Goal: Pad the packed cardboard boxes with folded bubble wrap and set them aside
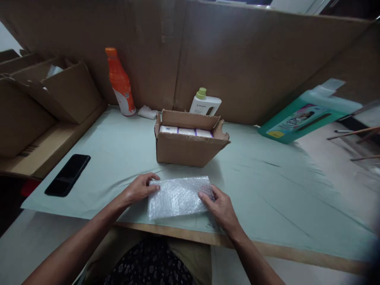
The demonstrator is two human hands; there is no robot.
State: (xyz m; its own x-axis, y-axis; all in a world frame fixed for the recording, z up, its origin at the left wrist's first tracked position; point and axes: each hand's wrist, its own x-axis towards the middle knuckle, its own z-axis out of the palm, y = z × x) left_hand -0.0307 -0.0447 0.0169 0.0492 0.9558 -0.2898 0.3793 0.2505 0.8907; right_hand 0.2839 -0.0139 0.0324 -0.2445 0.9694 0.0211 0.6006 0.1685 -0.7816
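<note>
- bubble wrap (178, 196) lies flat at table (267, 186) front edge, just in front of the open box (190, 148)
- left hand (139, 189) pinches its left edge, right hand (221, 208) fingers curled on right edge
- looks super light, floppy, prob a bit slippery; grip by edges/corners w/ both hands

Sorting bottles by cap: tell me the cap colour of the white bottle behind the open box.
Light green, on the white bottle; the head view shows it.

Pale green tabletop (267, 186): cardboard box (190, 148) mid-table, bubble wrap (178, 196) just in front, phone (67, 175) off left, bottles (120, 83) behind.
</note>
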